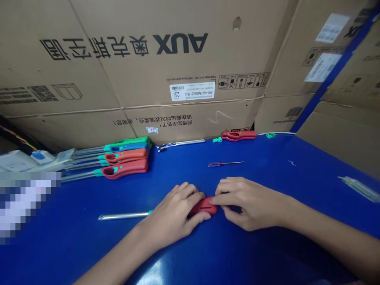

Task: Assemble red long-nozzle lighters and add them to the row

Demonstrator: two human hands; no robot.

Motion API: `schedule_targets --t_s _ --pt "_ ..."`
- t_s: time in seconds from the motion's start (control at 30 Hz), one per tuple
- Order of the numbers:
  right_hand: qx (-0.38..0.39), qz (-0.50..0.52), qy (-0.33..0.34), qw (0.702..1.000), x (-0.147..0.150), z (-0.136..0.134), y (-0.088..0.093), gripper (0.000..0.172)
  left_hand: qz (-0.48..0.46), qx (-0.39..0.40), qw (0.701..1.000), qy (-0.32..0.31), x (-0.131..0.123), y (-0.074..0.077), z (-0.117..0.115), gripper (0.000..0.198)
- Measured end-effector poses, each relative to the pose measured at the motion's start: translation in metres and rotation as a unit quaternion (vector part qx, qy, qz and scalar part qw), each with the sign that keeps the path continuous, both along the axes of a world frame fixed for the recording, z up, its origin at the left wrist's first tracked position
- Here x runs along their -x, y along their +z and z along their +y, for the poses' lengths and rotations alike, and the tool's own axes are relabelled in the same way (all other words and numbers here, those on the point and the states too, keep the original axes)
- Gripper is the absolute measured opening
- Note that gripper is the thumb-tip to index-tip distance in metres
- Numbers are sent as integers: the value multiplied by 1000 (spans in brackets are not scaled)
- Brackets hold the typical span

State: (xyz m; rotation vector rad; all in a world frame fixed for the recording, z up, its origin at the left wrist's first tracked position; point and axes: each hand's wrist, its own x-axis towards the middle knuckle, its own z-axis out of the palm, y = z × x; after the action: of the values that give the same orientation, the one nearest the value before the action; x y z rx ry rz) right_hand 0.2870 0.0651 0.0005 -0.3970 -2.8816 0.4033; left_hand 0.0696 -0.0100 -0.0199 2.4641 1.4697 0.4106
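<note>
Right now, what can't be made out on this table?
Head view:
- red lighter: handle mostly covered by the left hand.
- right hand: its fingers hide the handle's end.
- pixelated patch at the left edge blurs whatever lies there.
- box label: print too small to read.

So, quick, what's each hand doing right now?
Left hand: closed over the red lighter, holding it down on the blue table.
Right hand: fingertips pinched on the lighter's end.

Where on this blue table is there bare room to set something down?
Bare: between the screwdriver and the clear sleeve; front left, below the red lighter. Crowded: back left by the stacked lighters, and around the left hand and right hand.
</note>
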Motion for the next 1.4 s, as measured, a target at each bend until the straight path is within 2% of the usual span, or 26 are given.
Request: schedule_targets --t_s 1.0,1.17,1.4 --pt "7 0 -4 1000 0 -2 0 25 11 16 1000 1 0 -1 1 33" --pt "27 9 0 1000 2 -1 -4 19 13 23 1000 3 0 0 1 33" --pt "99 -19 -60 993 9 -4 -5 9 11 26 1000 3 -1 -1 -1 30"
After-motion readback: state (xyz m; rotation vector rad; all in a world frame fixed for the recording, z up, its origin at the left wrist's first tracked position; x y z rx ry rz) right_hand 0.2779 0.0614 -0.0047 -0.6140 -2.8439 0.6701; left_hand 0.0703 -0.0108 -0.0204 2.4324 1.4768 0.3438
